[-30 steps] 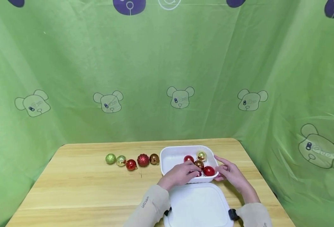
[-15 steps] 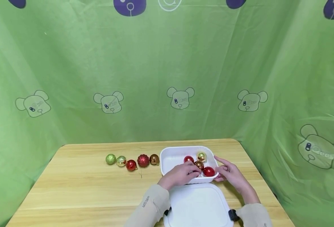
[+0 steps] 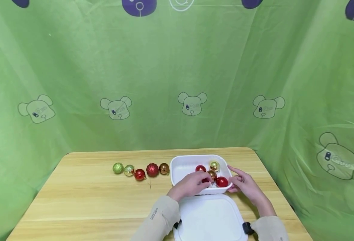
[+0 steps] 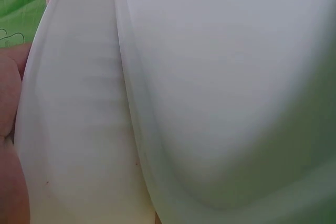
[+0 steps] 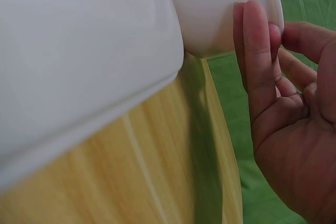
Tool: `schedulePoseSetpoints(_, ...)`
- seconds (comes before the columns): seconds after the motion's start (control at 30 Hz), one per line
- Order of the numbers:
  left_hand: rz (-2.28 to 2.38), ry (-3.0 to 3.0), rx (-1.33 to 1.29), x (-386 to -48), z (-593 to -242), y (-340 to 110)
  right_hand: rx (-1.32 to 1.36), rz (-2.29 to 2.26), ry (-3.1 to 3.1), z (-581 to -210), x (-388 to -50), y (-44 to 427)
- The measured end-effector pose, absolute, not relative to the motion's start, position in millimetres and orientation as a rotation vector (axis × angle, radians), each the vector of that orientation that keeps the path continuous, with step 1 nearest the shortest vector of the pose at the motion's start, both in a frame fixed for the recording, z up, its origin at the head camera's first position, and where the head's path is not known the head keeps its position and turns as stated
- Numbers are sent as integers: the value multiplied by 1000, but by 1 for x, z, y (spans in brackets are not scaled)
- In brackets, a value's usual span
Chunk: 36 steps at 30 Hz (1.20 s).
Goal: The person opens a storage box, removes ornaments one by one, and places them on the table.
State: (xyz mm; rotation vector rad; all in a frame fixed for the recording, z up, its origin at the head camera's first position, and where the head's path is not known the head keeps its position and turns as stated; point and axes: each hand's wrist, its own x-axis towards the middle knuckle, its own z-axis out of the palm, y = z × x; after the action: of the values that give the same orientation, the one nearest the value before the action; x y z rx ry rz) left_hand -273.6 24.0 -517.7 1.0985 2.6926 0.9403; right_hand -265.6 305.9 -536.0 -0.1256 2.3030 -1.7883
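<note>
A dark red ball [image 3: 205, 181] is lying inside the white box [image 3: 181, 169], by the near wall and largely covered by a hand. To its right in the box, a brown ball [image 3: 212, 175] and a glossy red ball [image 3: 222, 182] are sitting close by; a second red ball [image 3: 200, 169] and a gold ball [image 3: 214, 165] are occupying the box's farther part. From where I am standing, crowding is posing the chief risk: a nudge could be setting these smooth neighbours rolling and working the dark red ball out of a light hold. The box could also be sliding if the wrist were leaning on its near wall.

The left hand [image 3: 192, 183] is arching over the box's near wall, its fingers curling narrowly about the dark red ball. The right hand [image 3: 244, 183] is bracing the box's right end, its fingers pinching the wall at the rim. Left of the box, a row of balls [image 3: 139, 174] is resting on the bench [image 3: 89, 201], liable to roll if bumped; just nearside of the box, a white lid [image 3: 210, 217] is lying flat.
</note>
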Motion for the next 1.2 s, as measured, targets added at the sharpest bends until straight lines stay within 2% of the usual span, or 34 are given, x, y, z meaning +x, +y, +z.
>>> schedulePoseSetpoints(0.23, 943, 2720, 1211, -275, -521, 22, -126, -1782, 2307, -536, -266, 306)
schedulePoseSetpoints(0.53, 1093, 2739, 1221, -275, -522, 18, -132, -1788, 2301, -537, -266, 307)
schedulePoseSetpoints(1.2, 1625, 2640, 1031, -262, -497, -9, -108, -1765, 2323, -533, -265, 304)
